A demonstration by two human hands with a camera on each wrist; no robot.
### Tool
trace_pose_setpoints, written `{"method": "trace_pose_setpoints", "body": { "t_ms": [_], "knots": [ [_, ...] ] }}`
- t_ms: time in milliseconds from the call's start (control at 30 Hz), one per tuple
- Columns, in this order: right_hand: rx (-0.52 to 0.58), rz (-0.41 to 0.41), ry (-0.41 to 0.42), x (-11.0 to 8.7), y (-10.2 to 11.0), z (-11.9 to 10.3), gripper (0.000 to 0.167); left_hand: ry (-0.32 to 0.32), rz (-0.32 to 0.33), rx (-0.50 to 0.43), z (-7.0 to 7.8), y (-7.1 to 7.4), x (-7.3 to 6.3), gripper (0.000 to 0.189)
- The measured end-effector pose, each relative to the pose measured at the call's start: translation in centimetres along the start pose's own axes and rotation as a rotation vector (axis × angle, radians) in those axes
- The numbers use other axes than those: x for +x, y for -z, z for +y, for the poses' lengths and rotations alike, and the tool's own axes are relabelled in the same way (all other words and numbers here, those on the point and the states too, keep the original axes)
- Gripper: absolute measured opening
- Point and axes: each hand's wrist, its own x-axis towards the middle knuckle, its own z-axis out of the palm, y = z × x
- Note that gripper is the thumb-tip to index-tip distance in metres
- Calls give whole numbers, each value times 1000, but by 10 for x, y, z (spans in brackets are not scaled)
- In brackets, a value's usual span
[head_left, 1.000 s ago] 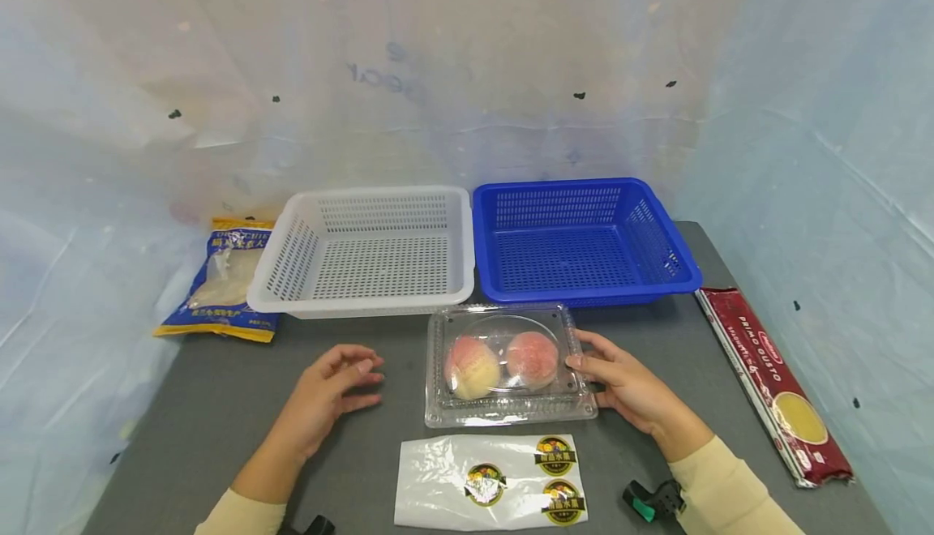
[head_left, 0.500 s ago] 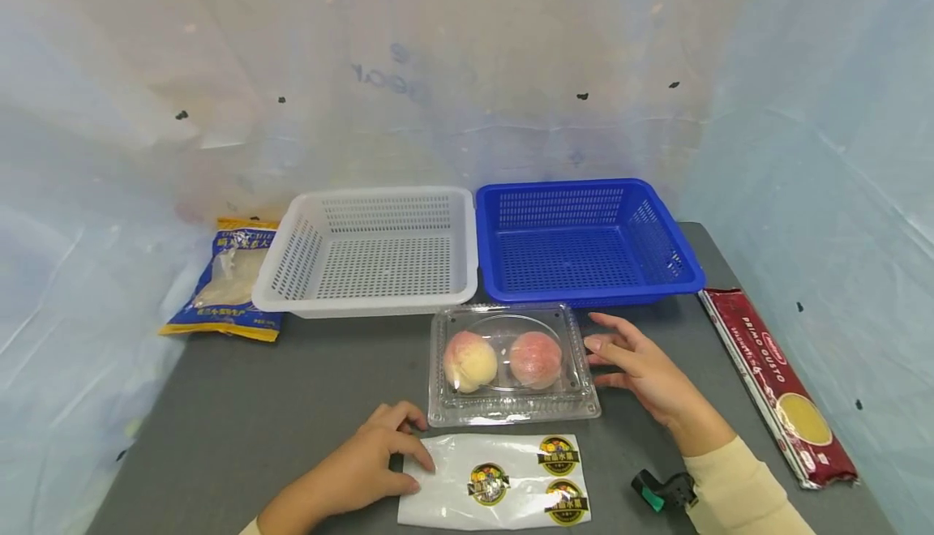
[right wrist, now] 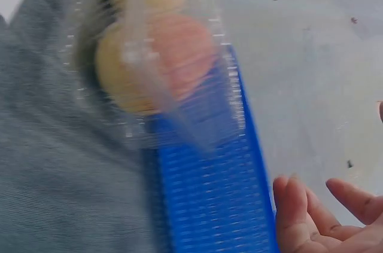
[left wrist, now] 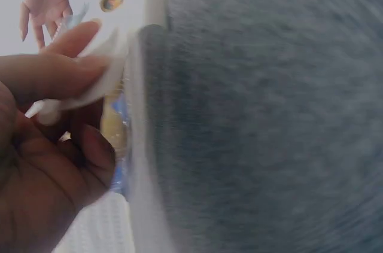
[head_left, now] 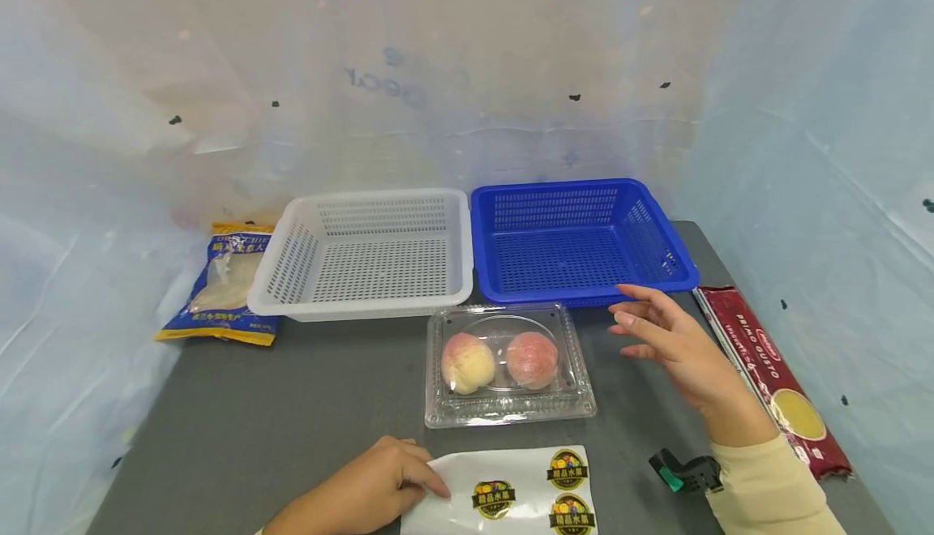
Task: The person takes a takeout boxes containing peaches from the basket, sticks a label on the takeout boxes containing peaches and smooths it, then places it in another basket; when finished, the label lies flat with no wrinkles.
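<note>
My left hand pinches the left edge of a white sheet printed with round fruit stickers. In the left wrist view, the sheet's bent edge sits between thumb and fingers. Beyond the sheet lies a clear plastic clamshell box, its lid down over two peaches. My right hand hovers to the right of the box with loosely bent, spread fingers and holds nothing. In the right wrist view, the box and peaches are blurred at the top.
A white basket and a blue basket stand side by side at the back. A blue and yellow food bag lies at the left, a red spaghetti packet at the right. Plastic sheeting surrounds the grey table.
My left hand has come down to the sticker sheet, taken its left edge and drawn it slightly nearer. My right hand has let go of the box and moved away to the right.
</note>
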Motion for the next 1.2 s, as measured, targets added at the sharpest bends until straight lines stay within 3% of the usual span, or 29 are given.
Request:
{"method": "trace_pose_setpoints", "body": {
  "t_ms": [200,333,467,600,733,1000,1200],
  "knots": [
    [-31,-32,81,1,4,-24,50,-141,80,-95,17,23,13,36],
    [-61,-50,141,3,4,-43,50,-172,173,-189,25,44,23,36],
    [-63,-56,180,5,2,-59,51,-124,311,-281,29,58,30,37],
    [-30,-64,214,11,-1,-70,52,-26,467,-277,30,67,36,37],
    [0,-68,240,16,-4,-77,53,43,568,-279,25,72,43,37],
    [29,-78,275,23,-16,-90,54,156,696,-319,12,81,63,40],
    [69,-76,311,32,-33,-92,54,135,753,-428,5,89,79,47]
  ]
}}
